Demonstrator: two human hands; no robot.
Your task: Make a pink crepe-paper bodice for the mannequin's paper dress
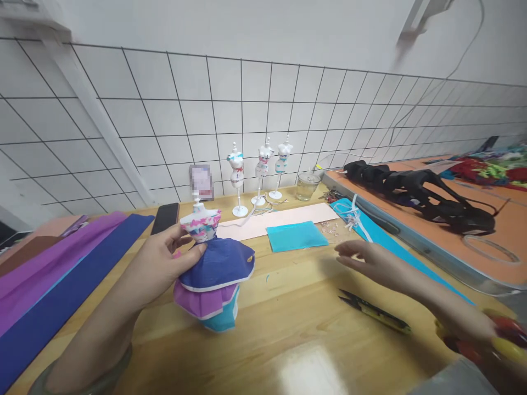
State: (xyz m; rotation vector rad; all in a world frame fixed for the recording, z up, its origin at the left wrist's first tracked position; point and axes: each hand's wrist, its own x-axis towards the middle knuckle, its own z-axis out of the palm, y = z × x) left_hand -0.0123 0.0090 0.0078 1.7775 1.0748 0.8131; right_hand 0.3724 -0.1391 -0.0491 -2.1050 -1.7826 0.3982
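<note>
Upright in my left hand (167,258) is a small dress form (201,222), gripped at the waist between thumb and fingers. It wears a layered skirt (220,266) in dark blue, purple and teal with white edging. My right hand (362,255) hangs over the table with its fingers stretched forward, holding nothing that I can see. Below it lies a pair of thread snips (374,311) with yellow and black handles. Ahead and to the left of that hand is a flat turquoise piece of fabric (297,236), partly over a long pale pink strip (272,221).
Several white mini dress forms (237,178) stand by the tiled wall, near a glass (307,187). A phone (165,218) and folded fabric (78,274) lie left. Rightward are a blue strip (395,249) and an orange surface (428,219) bearing a black strappy object (420,192).
</note>
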